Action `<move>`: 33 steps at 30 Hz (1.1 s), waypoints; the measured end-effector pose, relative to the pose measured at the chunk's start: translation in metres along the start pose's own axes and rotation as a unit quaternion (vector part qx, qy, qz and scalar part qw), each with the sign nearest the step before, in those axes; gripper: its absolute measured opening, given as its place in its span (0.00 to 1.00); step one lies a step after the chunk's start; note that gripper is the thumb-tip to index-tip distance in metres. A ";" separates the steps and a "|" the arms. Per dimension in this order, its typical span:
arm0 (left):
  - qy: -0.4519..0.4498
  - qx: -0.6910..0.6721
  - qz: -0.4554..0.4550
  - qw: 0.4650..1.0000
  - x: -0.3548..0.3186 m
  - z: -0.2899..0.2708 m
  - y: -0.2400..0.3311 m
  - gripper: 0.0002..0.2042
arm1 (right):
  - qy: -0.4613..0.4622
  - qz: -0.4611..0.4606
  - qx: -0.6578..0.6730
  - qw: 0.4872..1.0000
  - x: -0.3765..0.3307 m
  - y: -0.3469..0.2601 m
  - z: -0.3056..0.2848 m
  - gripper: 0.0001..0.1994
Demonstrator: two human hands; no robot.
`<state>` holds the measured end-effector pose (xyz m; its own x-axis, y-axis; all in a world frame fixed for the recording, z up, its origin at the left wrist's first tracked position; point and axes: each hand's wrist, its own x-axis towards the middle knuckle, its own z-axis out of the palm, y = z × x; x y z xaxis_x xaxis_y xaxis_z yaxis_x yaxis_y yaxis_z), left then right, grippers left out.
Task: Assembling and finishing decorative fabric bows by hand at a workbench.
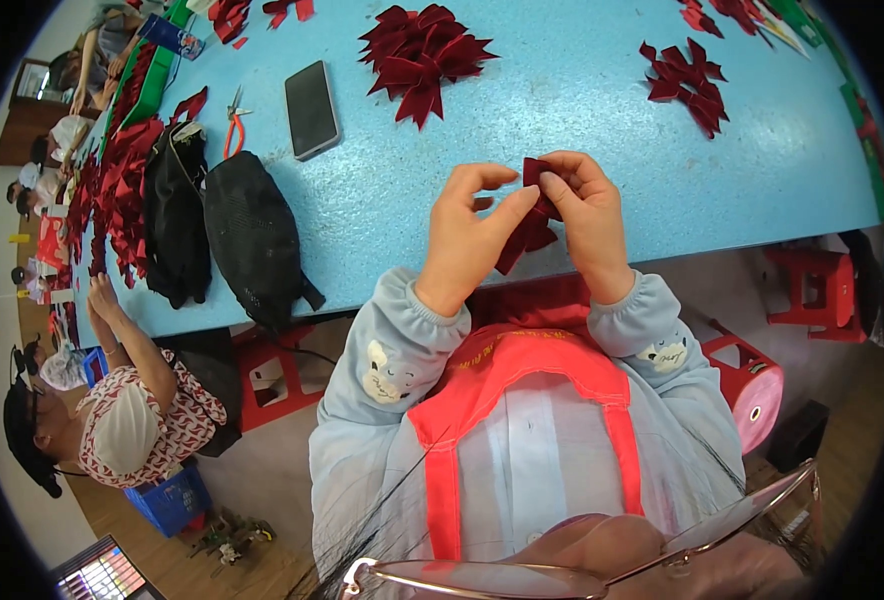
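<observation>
A dark red velvet ribbon bow is held up over the near edge of the blue table. My right hand pinches its upper part between thumb and curled fingers. Just left of it, my left hand has its thumb tip at the bow's edge, with the index finger bent and a gap between the two. Some of the bow is hidden behind my fingers. Beyond my hands lies a pile of similar red bows, and a smaller cluster of bows is off to the right.
On the blue table lie a black phone, orange-handled pliers and two black pouches. Heaped red bows run along the left side. A co-worker sits at the left. Red stools stand beside the table.
</observation>
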<state>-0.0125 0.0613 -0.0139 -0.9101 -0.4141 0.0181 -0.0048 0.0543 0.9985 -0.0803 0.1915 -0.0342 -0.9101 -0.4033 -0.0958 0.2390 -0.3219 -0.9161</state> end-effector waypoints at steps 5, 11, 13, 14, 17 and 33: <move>-0.045 -0.259 -0.174 0.949 0.006 -0.008 0.001 0.06 | -0.036 -0.070 -0.057 0.995 -0.001 0.008 -0.005 0.09; -0.058 -0.362 -0.206 0.907 0.006 -0.006 -0.007 0.05 | -0.068 -0.207 -0.078 0.973 0.003 0.018 -0.012 0.09; -0.024 -0.340 -0.196 0.919 0.003 -0.004 -0.008 0.05 | -0.069 -0.213 -0.123 0.967 -0.002 0.010 -0.012 0.09; -0.024 -0.340 -0.196 0.919 0.003 -0.002 -0.007 0.05 | -0.070 -0.218 -0.168 0.959 -0.005 0.005 -0.011 0.08; -0.037 -0.316 -0.159 0.935 0.002 0.003 -0.004 0.05 | -0.081 -0.207 -0.201 0.954 -0.004 0.006 -0.010 0.07; -0.009 -0.262 -0.128 0.956 -0.003 0.009 0.005 0.08 | -0.027 0.005 0.066 0.997 -0.003 0.015 -0.009 0.06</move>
<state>-0.0131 0.0711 -0.0095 -0.9135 -0.3374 -0.2272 -0.0242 -0.5125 0.8583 -0.0769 0.1956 -0.0512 -0.8885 -0.4517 -0.0809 0.2946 -0.4262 -0.8553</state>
